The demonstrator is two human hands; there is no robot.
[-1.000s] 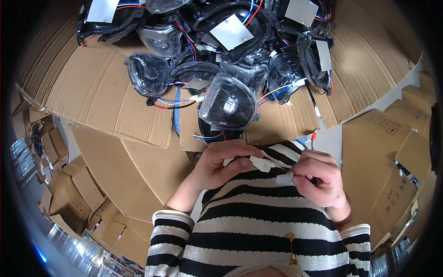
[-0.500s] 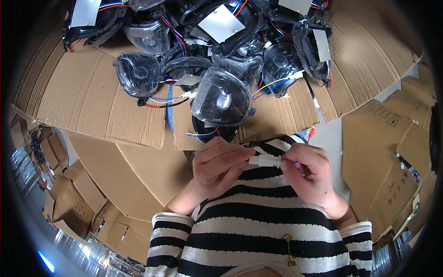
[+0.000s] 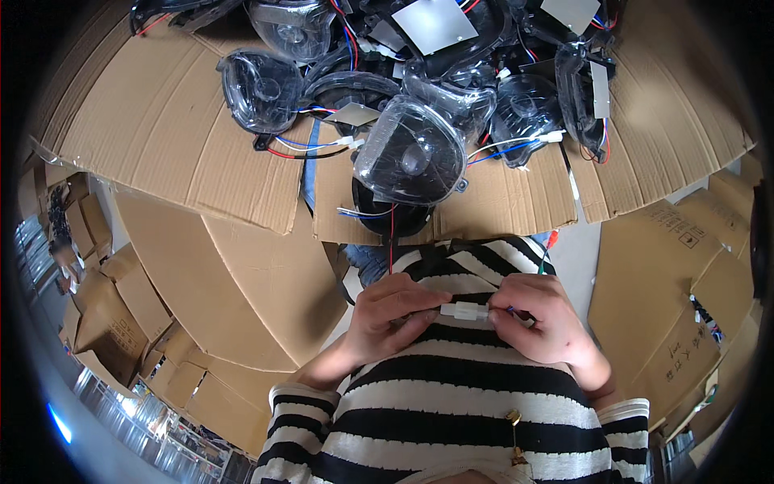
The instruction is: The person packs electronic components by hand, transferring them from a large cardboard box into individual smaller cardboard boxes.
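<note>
Two hands [image 3: 387,319] [image 3: 542,320] pinch wht connector [image 3: 465,311] — carton [image 3: 657,282] at R, contents unclear.

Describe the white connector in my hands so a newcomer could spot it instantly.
Start with the black-and-white striped shirt, below the pile of clear lamps. In front of it, the left hand and right hand face each other, with the small whitish connector crosswise between them. Unlike the loose white connectors among the lamps, this one is held between two hands.

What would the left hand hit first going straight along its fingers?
The white connector, seemingly pinched by the left hand; next in line, the right hand. Depth is hard to judge.
</note>
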